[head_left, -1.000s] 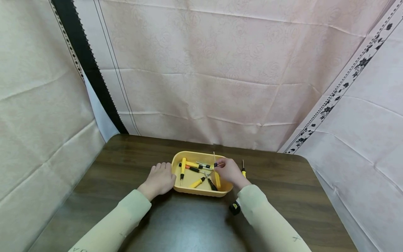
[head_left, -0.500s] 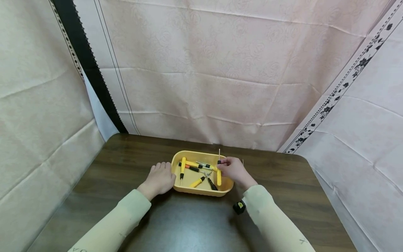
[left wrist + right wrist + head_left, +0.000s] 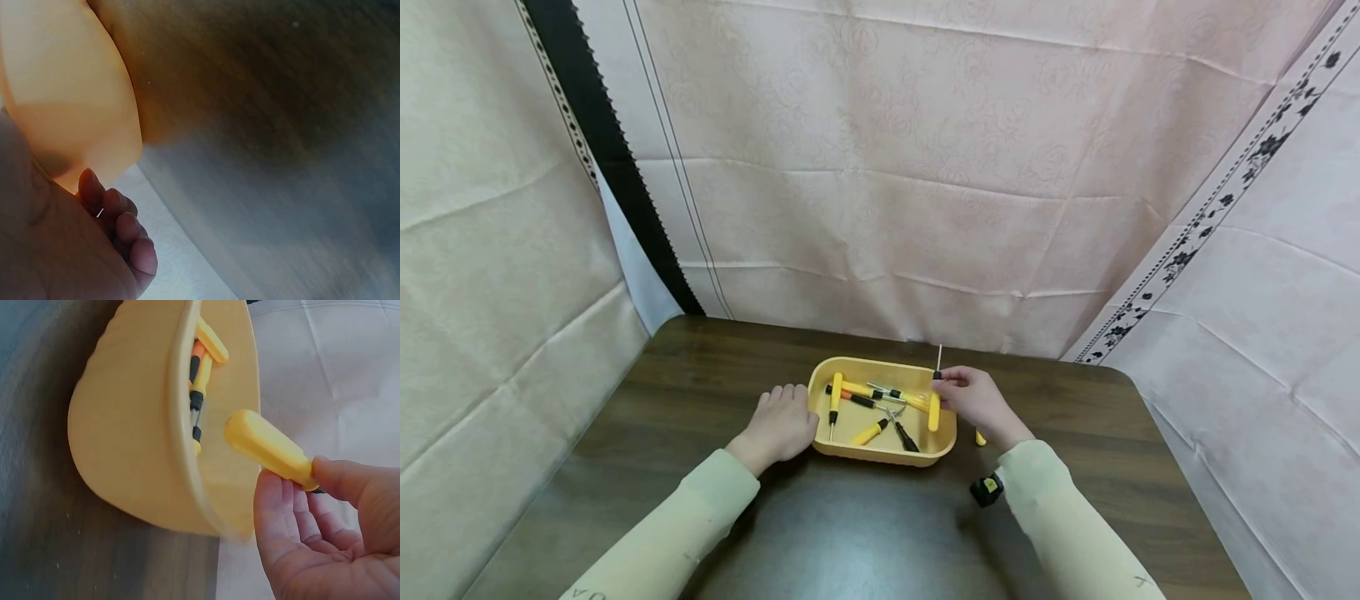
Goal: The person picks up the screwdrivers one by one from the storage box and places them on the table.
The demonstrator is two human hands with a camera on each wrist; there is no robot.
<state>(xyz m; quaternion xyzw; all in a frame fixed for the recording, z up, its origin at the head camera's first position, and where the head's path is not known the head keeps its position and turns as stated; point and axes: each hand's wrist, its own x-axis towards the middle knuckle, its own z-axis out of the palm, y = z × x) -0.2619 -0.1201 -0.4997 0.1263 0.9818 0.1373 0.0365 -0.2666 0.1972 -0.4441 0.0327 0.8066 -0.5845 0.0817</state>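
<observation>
My right hand (image 3: 981, 402) pinches a screwdriver (image 3: 269, 444) near its black collar, between thumb and fingers. Its yellow handle hangs toward the tray and its metal shaft points up and away, above the right rim. The yellow tray (image 3: 887, 457) holds several tools, among them a yellow-handled screwdriver (image 3: 836, 396), a short yellow-handled one (image 3: 869, 432) and a black-handled tool (image 3: 906, 437). At the tray's left end, my left hand (image 3: 782, 423) rests against the wall with fingers relaxed. In the left wrist view its fingers (image 3: 128, 228) lie beside the tray wall (image 3: 75, 81).
Right of the tray, part of a yellow handle (image 3: 981, 437) shows on the dark wooden table (image 3: 715, 375), partly hidden by my right wrist. A small black device (image 3: 987, 490) sits at the right sleeve. Pale cloth (image 3: 887, 167) hangs behind the table.
My right hand has moved right, carrying the screwdriver up from inside the tray to over its right rim. The left hand and tray have stayed put.
</observation>
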